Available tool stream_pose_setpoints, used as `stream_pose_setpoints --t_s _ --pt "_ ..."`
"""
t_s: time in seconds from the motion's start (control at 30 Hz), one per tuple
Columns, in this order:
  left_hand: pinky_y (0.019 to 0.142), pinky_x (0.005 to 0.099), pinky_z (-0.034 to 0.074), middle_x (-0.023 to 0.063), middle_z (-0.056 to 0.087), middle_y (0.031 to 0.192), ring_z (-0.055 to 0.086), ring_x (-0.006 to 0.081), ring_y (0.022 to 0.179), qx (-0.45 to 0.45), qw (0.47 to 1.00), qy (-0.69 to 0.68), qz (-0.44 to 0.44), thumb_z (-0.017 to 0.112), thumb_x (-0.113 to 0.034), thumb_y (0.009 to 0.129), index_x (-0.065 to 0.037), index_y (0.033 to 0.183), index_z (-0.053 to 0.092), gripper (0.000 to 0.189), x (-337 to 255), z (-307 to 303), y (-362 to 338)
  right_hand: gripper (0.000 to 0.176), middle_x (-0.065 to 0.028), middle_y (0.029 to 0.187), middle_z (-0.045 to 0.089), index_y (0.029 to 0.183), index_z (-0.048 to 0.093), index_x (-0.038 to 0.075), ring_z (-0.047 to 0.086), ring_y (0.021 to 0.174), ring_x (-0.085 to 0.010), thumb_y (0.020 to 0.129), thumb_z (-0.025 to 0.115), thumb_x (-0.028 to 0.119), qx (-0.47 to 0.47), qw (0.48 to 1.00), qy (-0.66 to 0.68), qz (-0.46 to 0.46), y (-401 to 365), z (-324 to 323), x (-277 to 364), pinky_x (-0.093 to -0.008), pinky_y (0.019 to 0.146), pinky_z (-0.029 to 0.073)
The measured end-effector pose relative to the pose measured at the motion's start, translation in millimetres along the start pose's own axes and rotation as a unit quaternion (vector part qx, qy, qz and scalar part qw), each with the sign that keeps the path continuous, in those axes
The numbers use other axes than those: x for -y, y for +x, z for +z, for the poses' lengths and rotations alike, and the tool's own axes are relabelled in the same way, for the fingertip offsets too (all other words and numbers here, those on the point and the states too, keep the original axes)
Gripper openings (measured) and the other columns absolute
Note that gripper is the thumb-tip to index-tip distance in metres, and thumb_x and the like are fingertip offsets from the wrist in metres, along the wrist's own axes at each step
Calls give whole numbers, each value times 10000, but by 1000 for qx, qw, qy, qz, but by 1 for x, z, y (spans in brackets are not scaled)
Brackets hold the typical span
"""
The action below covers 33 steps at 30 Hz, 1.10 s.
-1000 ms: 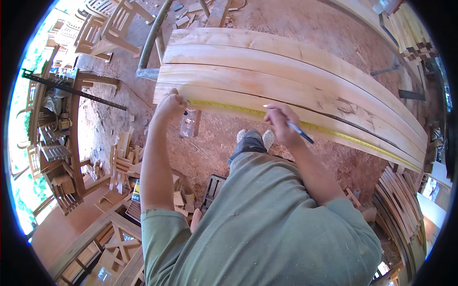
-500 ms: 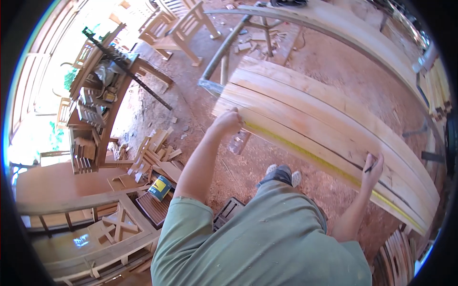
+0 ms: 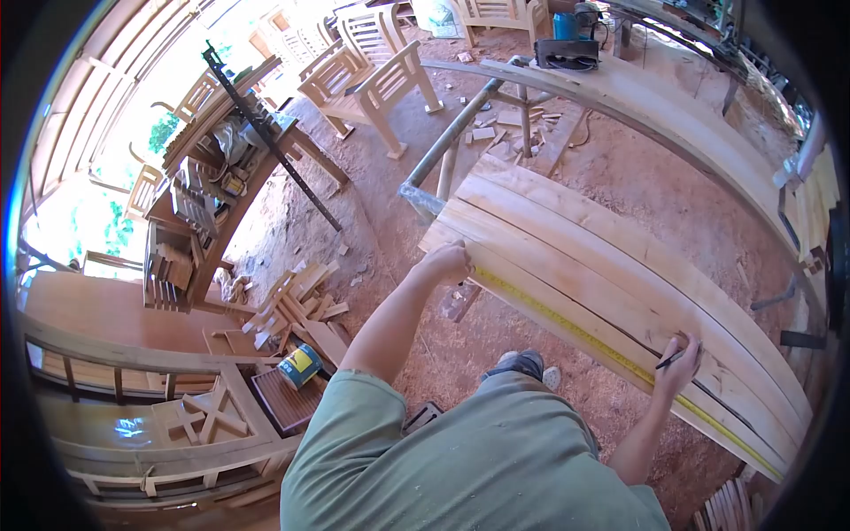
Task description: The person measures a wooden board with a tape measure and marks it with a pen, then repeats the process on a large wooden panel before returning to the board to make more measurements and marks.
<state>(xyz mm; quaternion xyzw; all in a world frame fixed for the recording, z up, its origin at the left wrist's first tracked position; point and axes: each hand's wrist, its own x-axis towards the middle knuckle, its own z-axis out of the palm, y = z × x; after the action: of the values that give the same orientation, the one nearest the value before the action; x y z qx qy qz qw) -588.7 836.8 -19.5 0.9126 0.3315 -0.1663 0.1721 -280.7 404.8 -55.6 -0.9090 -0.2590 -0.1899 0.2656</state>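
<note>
Along the near edge of the planks, we have the yellow measuring tape stretched out, our left hand closed on its end near the left corner, our right hand gripping a pen over the planks.

Left arm extended forward from the shoulder, elbow nearly straight; left hand closed, knuckles up, farther forward than the right. Right hand well apart, to the left hand's right and nearer the body; fingers bent in a pinch grip, index finger raised. Right forearm angles forward and outward below its hand.
</note>
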Motion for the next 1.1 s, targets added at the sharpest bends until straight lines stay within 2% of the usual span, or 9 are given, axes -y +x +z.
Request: stream_pose_setpoints --t_s 0.07,0.23,0.43,0.57,0.8,0.93,1.1 --pt "917 396 472 135 598 1097 588 307 1048 -1 1000 2 1 575 -258 864 -68 960 727 262 4 3 2 327 -191 1108 605 1123 560 24 540 1087 -405 848 641 182 14 1000 4 17 0 0 0 -501 955 406" --pt "921 395 470 132 598 1106 583 307 1060 -5 1000 23 1 574 -262 861 -71 955 728 263 5 8 4 311 -175 1084 610 1093 568 25 546 1068 -397 829 649 167 -3 1000 -12 17 0 2 2 -496 945 414" --pt "917 391 475 133 600 1103 587 317 1050 -52 998 -19 0 571 -230 840 -80 936 729 238 4 7 -3 284 -161 1051 615 1065 574 34 556 1039 -389 822 650 159 -16 1000 -1 14 2 -3 9 -487 929 426" --pt "907 393 484 130 602 1109 593 323 1045 -37 998 -40 20 567 -210 823 -93 946 727 234 13 16 8 277 -156 1042 616 1059 573 32 555 1039 -383 822 646 154 -15 1000 18 19 0 -1 5 -488 927 427" --pt "910 399 485 121 588 1139 577 308 1078 -64 998 -20 2 555 -252 852 -117 957 727 243 3 17 -4 298 -223 1107 591 1092 564 12 523 1089 -426 823 635 118 -8 998 53 32 -5 11 -13 -502 959 403" --pt "921 418 483 137 559 1137 541 323 1117 -76 997 -32 14 563 -317 894 -91 959 725 286 1 20 -10 298 -227 1104 589 1095 555 -6 517 1085 -434 830 617 116 -16 999 42 11 -8 10 -16 -505 957 402" --pt "931 409 473 126 545 1126 520 317 1123 -83 996 -41 18 562 -305 898 -80 967 712 280 0 20 -11 293 -230 1094 592 1090 555 -9 527 1063 -424 826 607 107 -6 998 56 23 -7 12 -20 -495 935 413"
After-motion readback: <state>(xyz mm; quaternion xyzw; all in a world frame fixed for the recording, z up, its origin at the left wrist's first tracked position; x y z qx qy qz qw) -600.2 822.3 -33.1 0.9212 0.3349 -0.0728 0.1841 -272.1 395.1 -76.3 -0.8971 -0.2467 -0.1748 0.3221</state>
